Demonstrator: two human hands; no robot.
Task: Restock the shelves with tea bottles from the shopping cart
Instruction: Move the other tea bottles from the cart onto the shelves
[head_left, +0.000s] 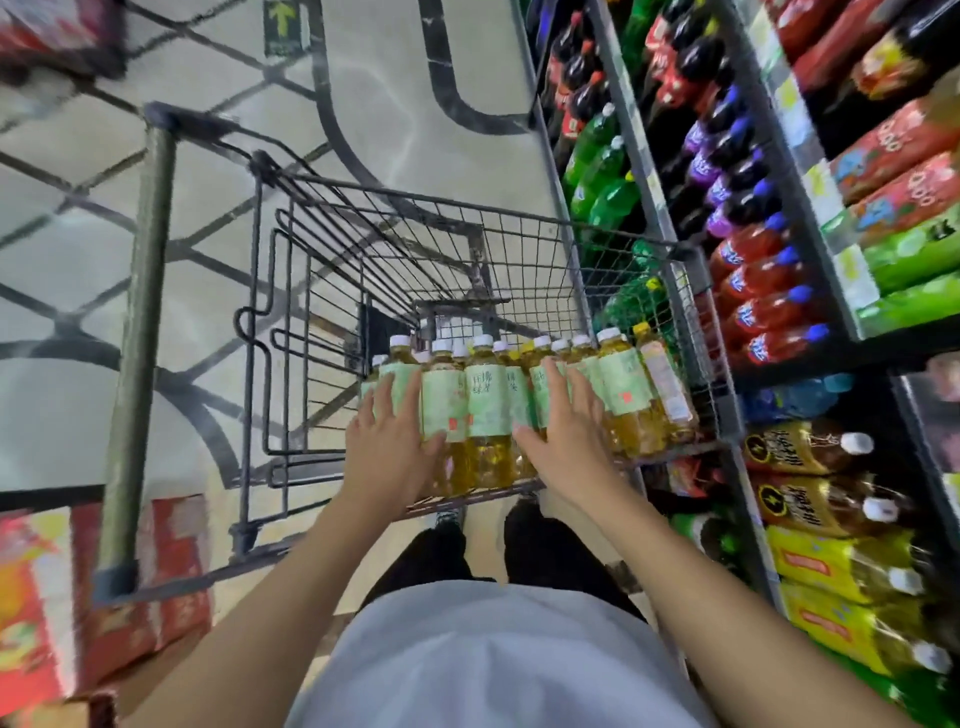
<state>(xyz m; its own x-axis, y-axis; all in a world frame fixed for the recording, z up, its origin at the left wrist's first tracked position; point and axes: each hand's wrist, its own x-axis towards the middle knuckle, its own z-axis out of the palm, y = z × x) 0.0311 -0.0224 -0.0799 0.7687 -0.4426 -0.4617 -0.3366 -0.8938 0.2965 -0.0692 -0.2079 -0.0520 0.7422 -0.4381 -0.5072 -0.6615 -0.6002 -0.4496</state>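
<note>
Several tea bottles (485, 410) with white caps, pale green labels and amber tea stand packed together at the near end of the wire shopping cart (291, 322). My left hand (387, 447) lies with straight fingers against the leftmost bottles, thumb spread toward the middle. My right hand (563, 436) rests flat on the bottles right of centre, fingers pointing away from me. Neither hand is curled around a bottle. One bottle with a yellow cap (665, 384) leans at the cart's right side.
Dark metal shelves (779, 140) run along the right, filled with cola, green, purple and red soda bottles; lower shelves hold yellow-labelled bottles (841, 566). Red cartons (47, 597) sit at lower left. Patterned floor (395, 104) lies ahead of the cart.
</note>
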